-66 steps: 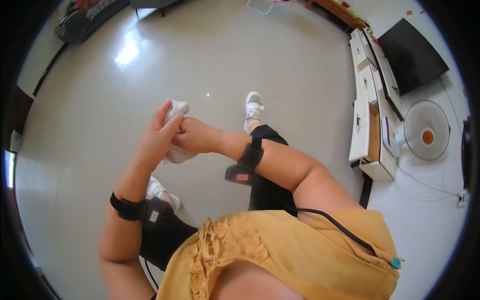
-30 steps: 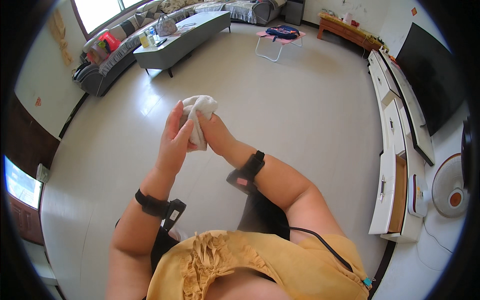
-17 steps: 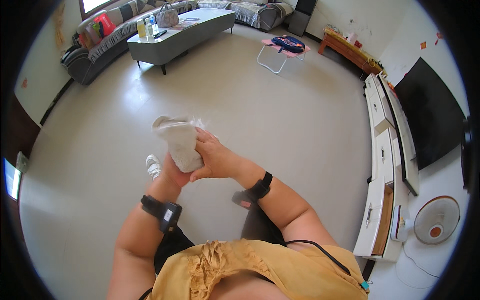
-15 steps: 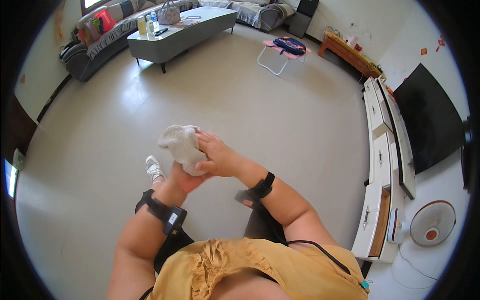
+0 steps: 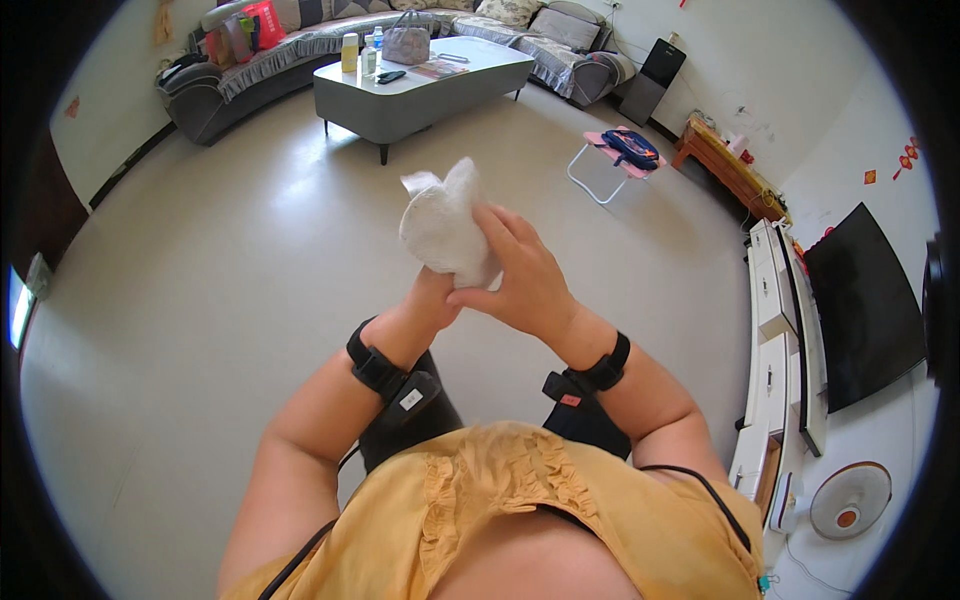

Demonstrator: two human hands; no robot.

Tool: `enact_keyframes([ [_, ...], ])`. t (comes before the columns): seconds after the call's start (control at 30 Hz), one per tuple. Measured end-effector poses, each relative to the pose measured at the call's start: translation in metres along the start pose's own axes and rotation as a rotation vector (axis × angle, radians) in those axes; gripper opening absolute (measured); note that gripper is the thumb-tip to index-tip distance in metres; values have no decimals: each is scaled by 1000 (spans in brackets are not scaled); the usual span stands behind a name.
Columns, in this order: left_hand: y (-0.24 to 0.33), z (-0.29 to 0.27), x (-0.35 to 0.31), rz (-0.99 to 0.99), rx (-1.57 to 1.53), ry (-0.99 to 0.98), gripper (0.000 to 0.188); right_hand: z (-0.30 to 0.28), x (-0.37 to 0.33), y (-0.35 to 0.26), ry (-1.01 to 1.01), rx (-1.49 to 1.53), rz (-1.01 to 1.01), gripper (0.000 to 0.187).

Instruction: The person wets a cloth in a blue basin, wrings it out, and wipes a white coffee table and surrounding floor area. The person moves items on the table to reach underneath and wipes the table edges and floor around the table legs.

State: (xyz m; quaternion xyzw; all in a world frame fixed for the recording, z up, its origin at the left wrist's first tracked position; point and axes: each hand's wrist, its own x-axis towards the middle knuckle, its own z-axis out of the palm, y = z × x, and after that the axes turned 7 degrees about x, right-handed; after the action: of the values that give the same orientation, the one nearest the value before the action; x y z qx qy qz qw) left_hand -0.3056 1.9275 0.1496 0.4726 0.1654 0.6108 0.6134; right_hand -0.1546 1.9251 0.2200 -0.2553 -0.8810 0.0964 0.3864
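A folded, whitish cloth (image 5: pixel 447 232) is held up in front of me between both hands, its corners sticking up at the top. My right hand (image 5: pixel 522 268) grips its right side, fingers along the edge and thumb across the bottom. From below, my left hand (image 5: pixel 432 300) supports the cloth; its fingers are hidden behind the fabric. The two hands nearly meet under the cloth's lower end.
Ahead stands a grey coffee table (image 5: pixel 400 110) with bottles and a handbag (image 5: pixel 408 42), before a long sofa (image 5: pixel 270 75). A pink folding stool (image 5: pixel 600 150) bears a backpack (image 5: pixel 630 148). On the right are a white cabinet (image 5: pixel 772 375), a television (image 5: pixel 865 310) and a fan (image 5: pixel 850 500).
Both hands have lifted the cloth up and to the right in the picture. The cloth has turned more upright. The view has shifted, and the shoe seen earlier is out of sight.
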Motion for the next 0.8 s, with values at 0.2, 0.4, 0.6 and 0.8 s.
enact_keyframes([
  [0.2, 16, -97, 54, 91, 63, 100, 50, 46, 82, 26, 13, 115, -94, 63],
  [0.4, 27, -142, 107, -136, 278, 368, 47, 77, 123, 110, 141, 1020, 737, 40],
  [0.6, -31, -249, 148, -485, 85, 644, 54, 108, 163, 214, 11, 1712, 969, 38],
  [0.8, -27, -239, 183, -415, 414, 769, 88, 96, 169, 282, -265, 1419, 910, 42],
])
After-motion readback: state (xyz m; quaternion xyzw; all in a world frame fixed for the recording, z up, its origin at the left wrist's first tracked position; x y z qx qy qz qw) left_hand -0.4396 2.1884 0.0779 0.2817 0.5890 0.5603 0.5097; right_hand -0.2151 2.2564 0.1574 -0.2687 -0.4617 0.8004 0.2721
